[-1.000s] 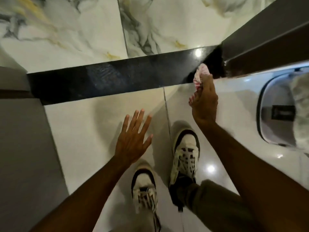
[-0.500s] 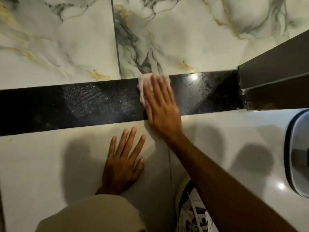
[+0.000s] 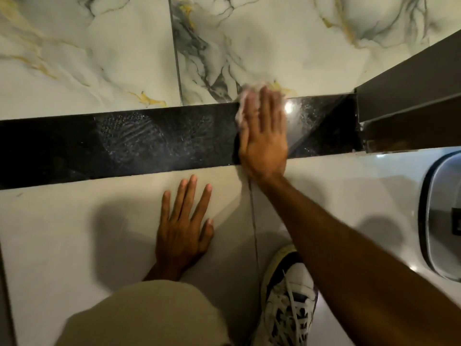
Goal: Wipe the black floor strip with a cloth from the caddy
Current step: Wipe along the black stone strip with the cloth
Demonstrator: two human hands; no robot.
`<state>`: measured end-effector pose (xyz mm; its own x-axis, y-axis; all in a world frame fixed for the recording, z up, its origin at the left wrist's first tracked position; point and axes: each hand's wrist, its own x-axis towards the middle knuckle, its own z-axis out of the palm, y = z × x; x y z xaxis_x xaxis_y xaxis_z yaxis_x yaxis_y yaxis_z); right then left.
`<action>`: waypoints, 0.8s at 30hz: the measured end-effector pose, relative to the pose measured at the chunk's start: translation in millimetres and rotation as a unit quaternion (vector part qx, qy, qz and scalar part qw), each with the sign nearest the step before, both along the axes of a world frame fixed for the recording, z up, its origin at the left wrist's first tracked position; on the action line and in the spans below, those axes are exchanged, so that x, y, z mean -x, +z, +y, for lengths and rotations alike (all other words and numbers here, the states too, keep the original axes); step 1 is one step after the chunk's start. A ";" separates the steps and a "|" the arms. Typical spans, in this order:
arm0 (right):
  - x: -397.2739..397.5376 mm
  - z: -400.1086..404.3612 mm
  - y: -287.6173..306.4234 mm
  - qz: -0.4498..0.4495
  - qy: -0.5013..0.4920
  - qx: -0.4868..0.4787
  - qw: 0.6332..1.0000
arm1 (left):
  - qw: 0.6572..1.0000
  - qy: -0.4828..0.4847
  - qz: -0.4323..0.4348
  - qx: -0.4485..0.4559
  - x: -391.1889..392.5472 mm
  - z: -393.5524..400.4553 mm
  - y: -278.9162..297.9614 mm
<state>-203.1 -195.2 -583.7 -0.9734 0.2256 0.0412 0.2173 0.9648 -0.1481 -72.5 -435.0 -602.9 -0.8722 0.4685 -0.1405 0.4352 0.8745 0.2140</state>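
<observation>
**Pressing a cloth flat on the black floor strip**

Kneeling over a tiled floor, a person presses the right hand (image 3: 264, 136) palm-down across the black floor strip (image 3: 149, 143). Its fingers lie straight and close together, pointing toward the far marble-patterned tile (image 3: 87, 58). Under those fingers sits a pale pinkish-white cloth (image 3: 245, 96), bunched and blurred; only its edges show past the fingertips and along the hand's left side, at the strip's far edge where the black band meets the veined tile. Nothing is pinched: the cloth is held down by the flat hand.

The left hand (image 3: 183, 228) rests flat on the plain cream floor tile (image 3: 74, 233) on the near side of the strip, apart from the right hand and not touching the black band. Its fingers are spread, thumb out to the right.

The strip's surface left of the right hand shows grey, smeary marks, and a bright spot of reflected light sits just right of the fingers. A dark doorframe (image 3: 411, 83) meets the strip's right end. A white-and-dark laced sneaker (image 3: 289, 295) stands on the tile under the right forearm, and a beige-clad knee (image 3: 154, 315) fills the lower foreground. A grey-rimmed caddy (image 3: 429, 221) is cut off by the right edge; its contents cannot be made out.
</observation>
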 end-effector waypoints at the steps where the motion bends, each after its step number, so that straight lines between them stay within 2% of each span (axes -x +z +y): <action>1: -17.7 -8.1 1.5 0.001 0.046 0.020 0.999 | 1.000 0.011 -0.004 0.005 -0.1 0.4 3.3; 4: -96.5 11.2 11.4 -0.041 0.090 0.024 0.995 | 0.999 0.041 -0.006 0.015 -0.6 2.9 14.0; 7: -136.0 59.4 18.6 -0.079 -0.026 0.000 0.997 | 0.999 0.048 -0.004 0.009 0.3 3.8 14.9; 9: -117.4 77.0 17.4 -0.065 -0.121 -0.047 0.989 | 0.999 0.046 0.009 -0.002 -1.0 3.3 9.4; 11: -75.2 79.9 14.0 -0.043 -0.171 -0.045 0.983 | 0.999 0.043 0.024 -0.015 -2.8 2.4 2.1; 13: -23.8 65.4 6.8 -0.019 -0.156 -0.014 0.988 | 0.998 0.043 0.029 -0.017 -3.9 0.4 -5.2; 15: 9.5 37.2 5.1 -0.013 -0.086 -0.049 0.995 | 0.998 0.048 0.024 -0.022 -3.7 -0.2 -8.8; 17: 7.2 19.5 7.2 -0.006 0.002 -0.041 0.999 | 0.998 0.050 0.019 -0.027 -2.5 -1.0 -6.5; 19: -37.2 22.2 14.7 -0.016 0.064 -0.022 0.998 | 0.998 0.048 0.012 -0.027 -0.8 -0.9 1.3; 22: -120.4 56.3 29.4 -0.095 0.018 -0.025 0.995 | 0.999 0.046 -0.009 -0.014 0.5 0.8 10.3; 24: -134.0 81.9 31.5 -0.125 -0.050 -0.046 0.990 | 0.999 0.046 -0.014 -0.009 0.6 1.9 13.0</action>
